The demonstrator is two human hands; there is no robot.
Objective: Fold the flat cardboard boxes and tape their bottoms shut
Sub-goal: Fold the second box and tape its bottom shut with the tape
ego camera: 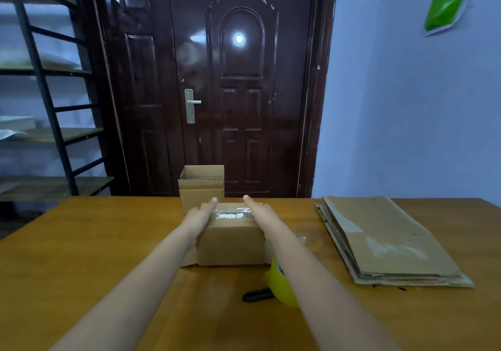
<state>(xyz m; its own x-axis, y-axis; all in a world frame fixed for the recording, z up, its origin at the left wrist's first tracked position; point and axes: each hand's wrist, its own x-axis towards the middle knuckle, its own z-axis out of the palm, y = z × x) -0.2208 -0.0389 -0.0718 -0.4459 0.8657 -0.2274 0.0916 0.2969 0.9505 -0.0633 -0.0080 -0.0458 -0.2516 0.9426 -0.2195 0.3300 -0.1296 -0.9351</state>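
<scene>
Box (pixel 230 239) sits taped-side up on the counter (pixel 81 255); left hand (pixel 199 216) and right hand (pixel 257 211) press its sides, fingers straight, grip apart, arms outstretched.

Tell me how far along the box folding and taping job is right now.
Done: one folded box stands at the table's far edge. In hand: the left hand and right hand press flat on the taped box. Left: the stack of flat cardboard on the right.
</scene>
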